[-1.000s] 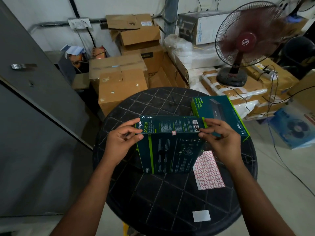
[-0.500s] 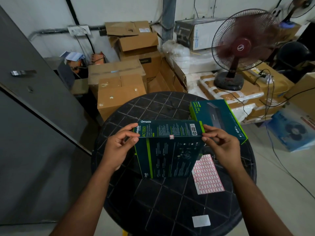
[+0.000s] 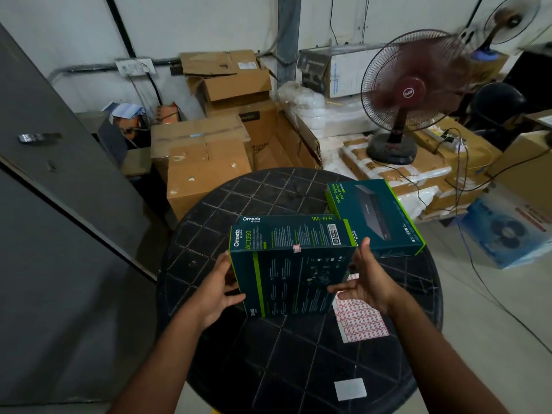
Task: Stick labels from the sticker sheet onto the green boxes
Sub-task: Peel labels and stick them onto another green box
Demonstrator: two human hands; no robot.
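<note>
Both hands, left hand [image 3: 216,289] and right hand [image 3: 366,283], grip the near green box [image 3: 291,268] by its sides; stiff light cardboard, likely easy to turn, sticker sheet [image 3: 360,319] beside it.

Labelled green box [image 3: 292,270] upright, sticker sheet [image 3: 361,321] beside

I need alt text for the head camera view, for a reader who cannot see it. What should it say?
Two hands, the left hand and right hand, hold an upright green Omada box by its sides over a round black table. A small label sits on its top edge. A sticker sheet and a second green box lie to the right.
</note>
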